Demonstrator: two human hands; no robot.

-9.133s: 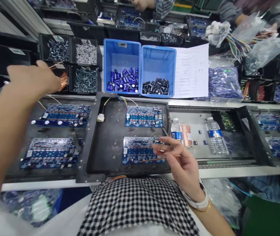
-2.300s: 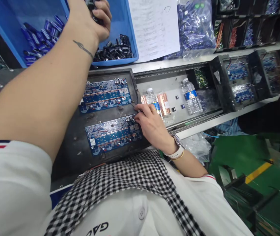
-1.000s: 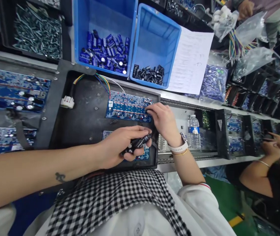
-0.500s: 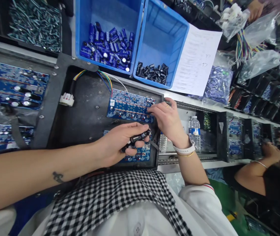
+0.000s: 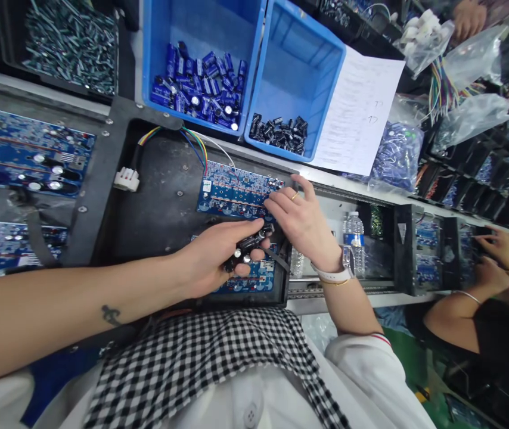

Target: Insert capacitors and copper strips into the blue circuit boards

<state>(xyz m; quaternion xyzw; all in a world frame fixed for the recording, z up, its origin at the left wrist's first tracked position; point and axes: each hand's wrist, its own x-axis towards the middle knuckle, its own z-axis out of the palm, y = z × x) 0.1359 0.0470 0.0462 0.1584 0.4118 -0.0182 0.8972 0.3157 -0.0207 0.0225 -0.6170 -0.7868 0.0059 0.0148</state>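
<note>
Several black cylindrical capacitors [image 5: 250, 243] lie bunched in my left hand [image 5: 210, 256], whose fingers are curled round them over the lower blue circuit board [image 5: 254, 283]. My right hand [image 5: 303, 223] reaches down to the right end of the upper blue circuit board [image 5: 232, 189], with its fingers bent and close together. Whatever its fingertips pinch there is hidden behind them. Both boards sit in a black tray [image 5: 147, 232], the lower one partly covered by my left hand. Coloured wires [image 5: 198, 143] run from the upper board's left end over the tray's top edge.
Beyond the tray stand a blue bin [image 5: 147, 71] of blue capacitors and another blue bin [image 5: 335, 71] of black ones. A printed sheet [image 5: 357, 113] lies beside them. A water bottle [image 5: 353, 238] is to the right. Co-workers' hands [image 5: 496, 256] work farther right.
My left hand has tilted slightly, showing more of the capacitors in it. My right hand has shifted a little left along the upper board. The view has moved slightly.
</note>
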